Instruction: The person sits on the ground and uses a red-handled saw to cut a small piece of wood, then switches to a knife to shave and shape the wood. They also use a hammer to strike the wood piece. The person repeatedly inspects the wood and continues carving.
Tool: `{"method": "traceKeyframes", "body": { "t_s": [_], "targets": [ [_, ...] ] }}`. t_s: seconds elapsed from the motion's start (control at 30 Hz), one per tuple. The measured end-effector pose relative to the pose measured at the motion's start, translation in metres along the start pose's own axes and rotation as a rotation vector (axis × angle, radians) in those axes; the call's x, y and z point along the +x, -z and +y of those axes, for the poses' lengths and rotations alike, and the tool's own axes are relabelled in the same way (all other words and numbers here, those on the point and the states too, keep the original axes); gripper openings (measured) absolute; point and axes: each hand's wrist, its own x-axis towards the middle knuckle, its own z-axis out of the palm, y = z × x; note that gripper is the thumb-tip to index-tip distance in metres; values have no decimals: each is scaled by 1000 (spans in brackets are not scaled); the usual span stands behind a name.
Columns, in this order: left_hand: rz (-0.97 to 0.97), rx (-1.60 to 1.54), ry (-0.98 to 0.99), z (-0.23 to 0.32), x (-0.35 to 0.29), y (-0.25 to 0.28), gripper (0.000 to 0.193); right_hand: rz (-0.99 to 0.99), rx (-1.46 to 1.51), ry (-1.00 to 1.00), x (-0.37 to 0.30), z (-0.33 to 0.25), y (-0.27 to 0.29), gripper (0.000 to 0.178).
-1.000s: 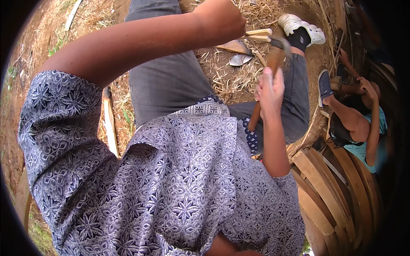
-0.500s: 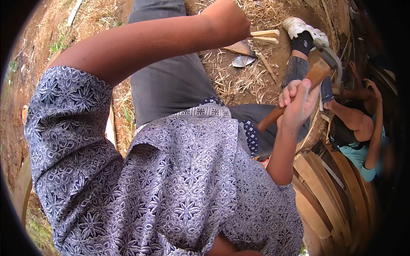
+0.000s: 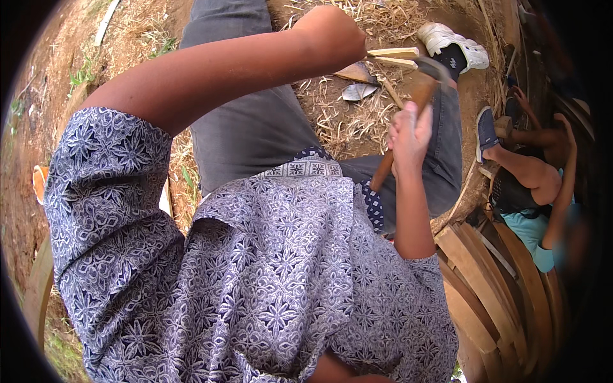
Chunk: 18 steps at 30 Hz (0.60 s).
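Note:
My right hand (image 3: 408, 137) is wrapped round the brown wooden handle of a hammer (image 3: 423, 89), whose curved metal head is blurred by motion. My left hand (image 3: 335, 39) is a closed fist at the end of the bent arm. Two pale wooden strips (image 3: 394, 53) project rightward beside the left knuckles, one above the other. The fist hides their inner ends and whatever else it grips. The hammer head is close to the strips' outer ends; whether they touch is unclear. A shiny oval metal piece (image 3: 359, 92) lies below the strips on the ground, near a brown flat piece (image 3: 353, 73).
Straw-like shavings (image 3: 345, 124) litter the dirt between my grey-trousered legs. My white clog (image 3: 454, 45) rests at the upper right. Another person's bent leg (image 3: 523, 159) is at the right. Curved wooden planks (image 3: 476, 281) are stacked at the lower right.
My right hand has swung the hammer left and slightly upward, bringing its head toward the strips. The left fist has shifted slightly left, showing more of the strips.

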Motion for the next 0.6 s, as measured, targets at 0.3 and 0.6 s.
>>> {"method": "traceKeyframes", "body": {
  "t_s": [0.3, 0.6],
  "targets": [
    [-10, 23, -9, -13, 5, -5, 17, 164, 381, 325, -33, -43, 0, 25],
    [-4, 34, -6, -30, 8, -13, 17, -3, 214, 168, -26, -35, -5, 40]
  ]
}}
